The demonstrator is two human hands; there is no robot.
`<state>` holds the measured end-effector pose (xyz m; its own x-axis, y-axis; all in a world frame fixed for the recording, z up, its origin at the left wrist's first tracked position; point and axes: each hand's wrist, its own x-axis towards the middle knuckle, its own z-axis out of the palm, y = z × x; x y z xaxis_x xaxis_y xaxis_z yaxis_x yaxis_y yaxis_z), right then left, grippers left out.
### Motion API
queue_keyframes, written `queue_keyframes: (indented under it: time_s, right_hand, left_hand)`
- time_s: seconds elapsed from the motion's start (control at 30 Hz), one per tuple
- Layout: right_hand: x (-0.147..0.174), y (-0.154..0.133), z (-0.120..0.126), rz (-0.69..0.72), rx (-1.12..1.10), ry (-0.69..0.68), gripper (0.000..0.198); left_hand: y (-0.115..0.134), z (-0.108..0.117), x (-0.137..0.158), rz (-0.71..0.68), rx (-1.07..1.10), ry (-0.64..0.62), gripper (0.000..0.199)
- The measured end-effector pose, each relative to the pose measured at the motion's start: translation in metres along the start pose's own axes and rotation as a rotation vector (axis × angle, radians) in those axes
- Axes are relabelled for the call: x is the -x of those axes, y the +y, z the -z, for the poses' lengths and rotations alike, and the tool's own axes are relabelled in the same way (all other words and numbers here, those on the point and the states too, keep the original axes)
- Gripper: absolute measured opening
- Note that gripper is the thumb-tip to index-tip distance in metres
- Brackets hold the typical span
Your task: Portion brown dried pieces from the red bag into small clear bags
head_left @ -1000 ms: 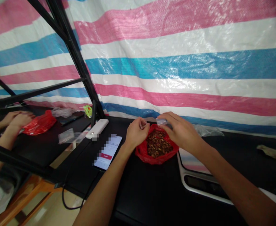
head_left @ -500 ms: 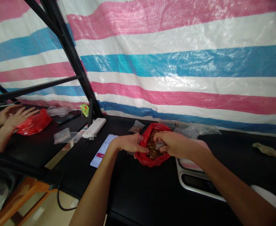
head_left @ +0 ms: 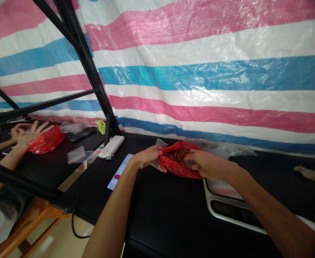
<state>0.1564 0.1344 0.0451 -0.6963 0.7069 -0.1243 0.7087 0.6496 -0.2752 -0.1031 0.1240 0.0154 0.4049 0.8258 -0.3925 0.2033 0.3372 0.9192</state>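
Note:
A red plastic bag (head_left: 177, 170) lies on the black table, its mouth stretched wide to the sides. Small brown, dried-looking bits (head_left: 177, 156) fill it. My left hand (head_left: 150, 157) is closed on the bag's left rim, with some clear plastic crumpled under the fingers. At the right side of the mouth, my right hand (head_left: 207, 163) has its fingers pinched on a small clear plastic bag (head_left: 191, 163) just over the brown bits. The fingertips partly cover that clear bag.
A kitchen scale (head_left: 235, 211) sits under my right forearm. Left of my hands lie a phone (head_left: 120, 172) and a white power strip (head_left: 111, 146). Clear bags (head_left: 230, 148) lie behind. Across a black frame (head_left: 89, 71), another person's hands (head_left: 29, 134) are near a red bag (head_left: 47, 139).
The red bag's mouth has gone from round to a long, narrow opening. My left hand has drawn back left to its rim. The other person's hands have shifted.

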Motion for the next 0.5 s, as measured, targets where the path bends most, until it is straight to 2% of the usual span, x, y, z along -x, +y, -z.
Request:
queue_keyframes:
  time_s: [0.1,0.23,0.4,0.5]
  right_hand:
    - [-0.002,-0.003,-0.003,-0.023,-0.001,-0.005,0.037]
    - [-0.008,-0.013,-0.008,-0.060,-0.001,0.024,0.030]
    - [-0.017,-0.015,-0.022,0.001,-0.008,0.152,0.032]
    - [-0.023,-0.014,-0.030,0.013,-0.052,0.227,0.026]
  left_hand:
    - [0.001,-0.001,0.000,0.060,-0.070,0.024,0.027]
    - [-0.001,-0.002,-0.002,0.030,-0.066,0.008,0.024]
    - [0.000,-0.002,-0.005,-0.015,0.038,0.071,0.017]
    - [0.001,-0.003,-0.004,-0.060,0.057,0.087,0.013]
